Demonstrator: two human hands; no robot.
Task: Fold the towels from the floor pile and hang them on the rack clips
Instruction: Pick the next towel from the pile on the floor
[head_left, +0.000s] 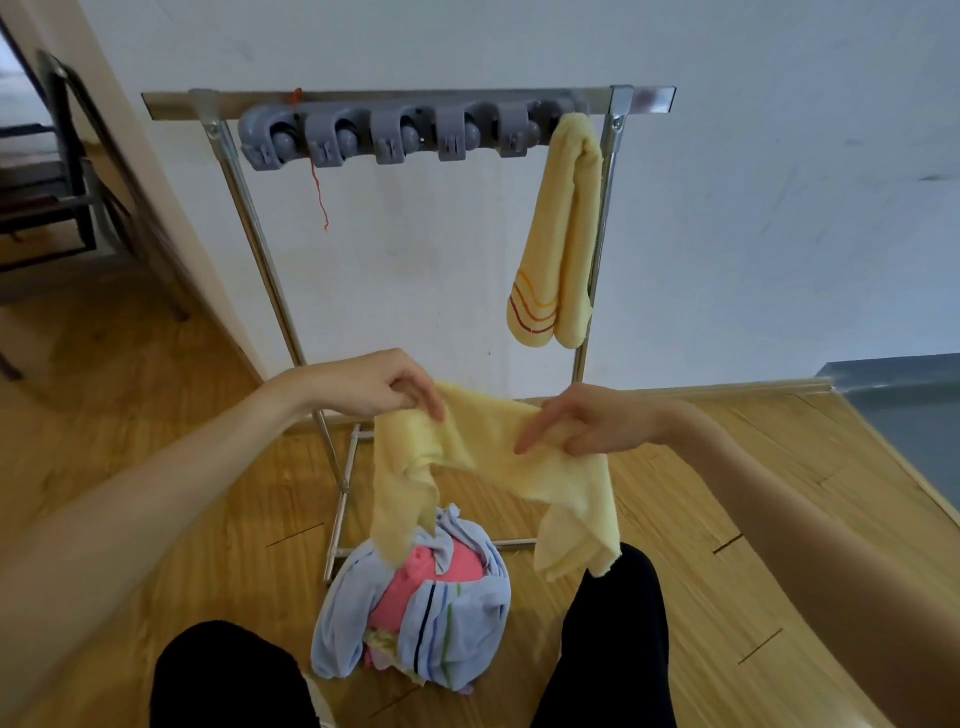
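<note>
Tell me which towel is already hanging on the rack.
The folded yellow towel with orange stripes, at the rack's right end; the other yellow towel is in the hands.

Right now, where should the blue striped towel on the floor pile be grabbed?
Take the blue striped towel by the loose bunched tip sticking up at the pile's top, coming straight down. It wraps around the pink towel, so a low side grab would likely drag both.
</note>
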